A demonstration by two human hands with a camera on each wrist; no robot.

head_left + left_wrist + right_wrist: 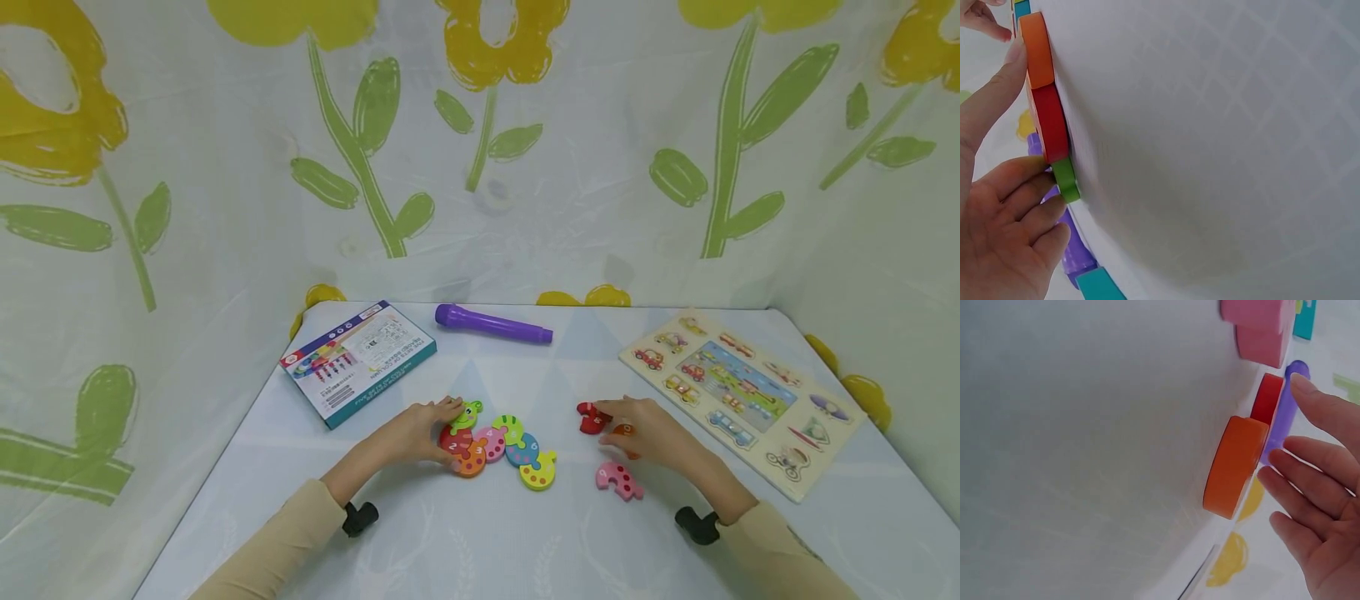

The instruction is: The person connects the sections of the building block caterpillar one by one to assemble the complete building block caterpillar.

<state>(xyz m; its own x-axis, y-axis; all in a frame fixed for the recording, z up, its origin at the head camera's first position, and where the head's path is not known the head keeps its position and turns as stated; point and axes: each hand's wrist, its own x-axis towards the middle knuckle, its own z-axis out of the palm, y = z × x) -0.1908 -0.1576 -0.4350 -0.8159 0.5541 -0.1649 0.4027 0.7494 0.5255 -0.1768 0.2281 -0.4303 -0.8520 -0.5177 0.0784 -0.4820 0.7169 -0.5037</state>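
Number pieces joined as a caterpillar puzzle [522,451] lie on the table, running from a green head piece [468,413] through red, orange, pink, green and blue to yellow. My left hand [415,432] holds its head end, thumb against the orange piece [1039,50] and fingertips at the green head and red piece [1051,122]. To the right, my right hand [651,429] hovers with spread fingers over a loose red piece [592,419] and a loose orange piece [1235,465], which it partly hides in the head view. A loose pink piece [619,481] lies nearer me.
A purple toy microphone [495,323] lies at the back. Behind my left hand is a flat puzzle box [360,358]. A wooden vehicle puzzle board [742,396] lies beyond my right hand. Flower-printed cloth [570,208] rises behind the table.
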